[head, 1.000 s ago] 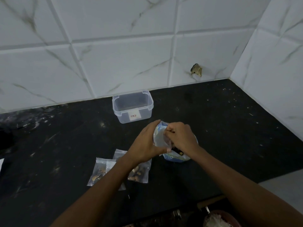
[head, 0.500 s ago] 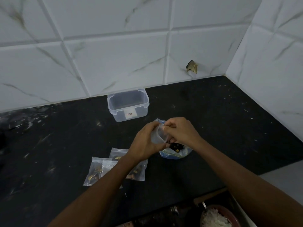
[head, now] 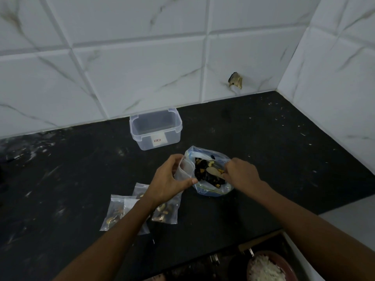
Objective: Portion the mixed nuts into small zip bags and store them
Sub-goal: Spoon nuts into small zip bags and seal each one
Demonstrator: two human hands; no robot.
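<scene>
A large clear bag of mixed nuts (head: 211,191) lies open on the black counter (head: 263,159), with dark and yellow pieces showing inside. My left hand (head: 168,179) holds a small empty zip bag (head: 185,169) open beside the large bag's mouth. My right hand (head: 241,173) grips the handle of a pale wooden spoon (head: 213,171) whose bowl lies among the nuts. Filled small zip bags (head: 115,211) lie flat on the counter under my left forearm, partly hidden by it.
An empty clear plastic container (head: 156,128) with a white label stands near the tiled back wall. A tiled side wall closes the right. A bowl of white food (head: 265,268) sits below the counter's front edge at bottom right.
My hands have moved apart. The right hand left the small bag and now holds the spoon in the nuts. The left hand still holds the small bag, now beside the large bag.
</scene>
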